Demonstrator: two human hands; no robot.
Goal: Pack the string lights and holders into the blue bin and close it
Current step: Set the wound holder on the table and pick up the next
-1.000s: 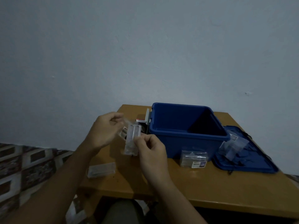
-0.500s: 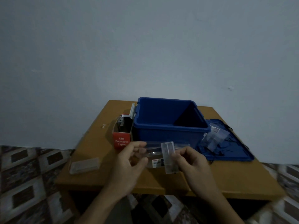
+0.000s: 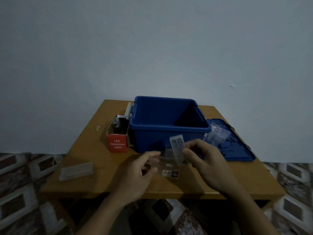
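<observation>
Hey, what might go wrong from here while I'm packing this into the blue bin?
The clear holder is only pinched by your right hand and might slip. The clear case lies near the left edge of the table, easy to knock off. Clear packets lie on the lid; lifting it could spill them.
</observation>
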